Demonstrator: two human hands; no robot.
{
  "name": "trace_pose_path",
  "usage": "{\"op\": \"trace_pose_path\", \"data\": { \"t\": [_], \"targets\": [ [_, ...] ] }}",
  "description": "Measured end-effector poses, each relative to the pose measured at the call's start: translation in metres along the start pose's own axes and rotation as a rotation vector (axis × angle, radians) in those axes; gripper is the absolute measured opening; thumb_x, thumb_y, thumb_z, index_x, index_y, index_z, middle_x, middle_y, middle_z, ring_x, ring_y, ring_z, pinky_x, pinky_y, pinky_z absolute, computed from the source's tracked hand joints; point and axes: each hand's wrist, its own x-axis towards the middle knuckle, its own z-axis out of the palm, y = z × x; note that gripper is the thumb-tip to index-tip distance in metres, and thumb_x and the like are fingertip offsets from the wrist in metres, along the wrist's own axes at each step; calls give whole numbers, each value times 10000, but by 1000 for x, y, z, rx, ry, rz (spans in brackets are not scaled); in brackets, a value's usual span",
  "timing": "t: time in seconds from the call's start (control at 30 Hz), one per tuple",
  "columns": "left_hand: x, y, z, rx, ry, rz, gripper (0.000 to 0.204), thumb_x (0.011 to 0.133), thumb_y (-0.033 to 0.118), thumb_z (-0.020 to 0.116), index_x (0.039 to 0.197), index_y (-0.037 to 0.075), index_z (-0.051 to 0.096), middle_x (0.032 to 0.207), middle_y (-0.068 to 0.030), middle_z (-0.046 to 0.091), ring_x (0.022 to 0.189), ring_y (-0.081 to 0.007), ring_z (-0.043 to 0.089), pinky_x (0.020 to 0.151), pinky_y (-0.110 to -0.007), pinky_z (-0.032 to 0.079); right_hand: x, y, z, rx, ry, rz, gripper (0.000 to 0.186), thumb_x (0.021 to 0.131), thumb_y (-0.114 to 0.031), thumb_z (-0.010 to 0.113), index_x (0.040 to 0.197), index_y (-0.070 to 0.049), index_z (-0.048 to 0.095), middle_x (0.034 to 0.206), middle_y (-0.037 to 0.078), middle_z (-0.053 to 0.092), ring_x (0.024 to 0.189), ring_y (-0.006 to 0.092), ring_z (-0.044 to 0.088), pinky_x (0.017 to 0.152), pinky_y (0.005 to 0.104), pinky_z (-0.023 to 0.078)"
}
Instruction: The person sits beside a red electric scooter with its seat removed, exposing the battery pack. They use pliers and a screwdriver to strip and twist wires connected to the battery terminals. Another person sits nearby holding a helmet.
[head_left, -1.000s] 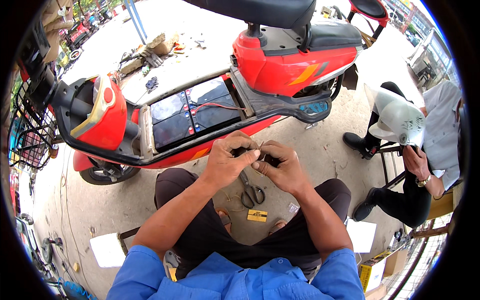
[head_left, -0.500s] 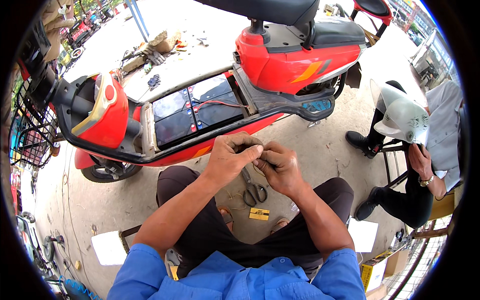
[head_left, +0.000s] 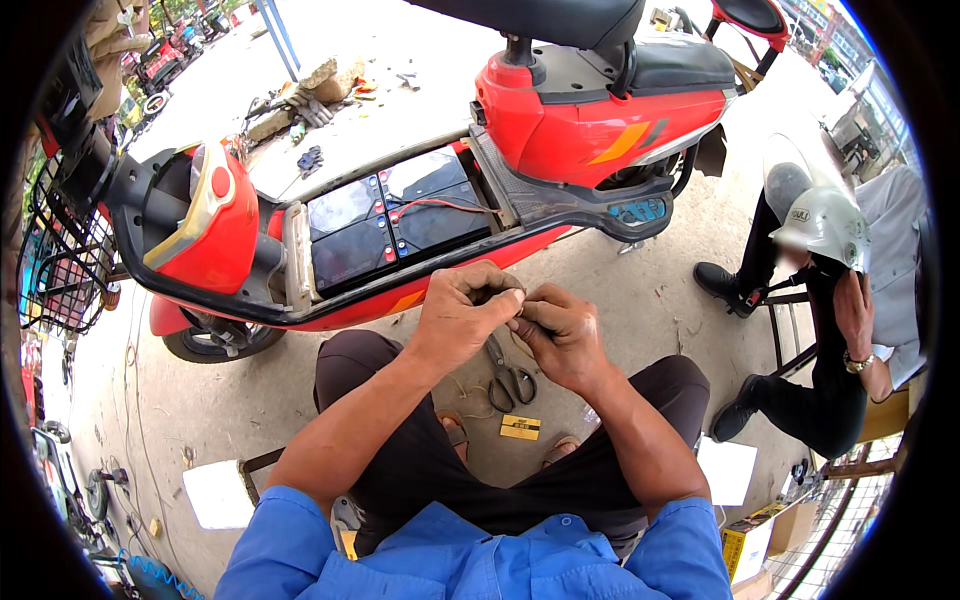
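Now the right hand (head_left: 565,337) curls tighter.

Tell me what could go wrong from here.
The left hand and right hand meet at the fingertips; anything small between them, too hidden to identify, might slip and drop.

The batteries sit uncovered with a red wire across them, so a metal thing landing on their terminals could perhaps cause a short.

The scissors lie on the ground near the feet and might get stepped on.
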Motion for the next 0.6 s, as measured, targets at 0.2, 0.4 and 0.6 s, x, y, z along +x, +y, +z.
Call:
{"op": "trace_pose_path", "data": {
  "t": [0.2,0.4,0.6],
  "targets": [
    [0,-2,0,6,32,30,69,851,14,672,857,-43,711,852,-44,653,780,-96,594,693,-251,474,-1,1,1,7,3,6,90,813,-17,770,887,4,723,786,114,634,642,263,634,560,371,485],
    [-1,3,3,-42,47,34,66,845,7,662,841,-43,706,848,-45,653,777,-93,592,688,-251,473,-1,0,0,-2,4,11,88,818,-29,769,888,1,725,786,113,635,637,262,636,557,368,486],
    [0,-1,1,39,36,-6,85,844,10,657,873,-51,709,871,-50,668,786,-92,603,689,-247,482,-2,-1,-1,-22,2,16,92,811,-30,778,880,1,725,790,111,642,635,256,637,556,363,484]
  ]
}}
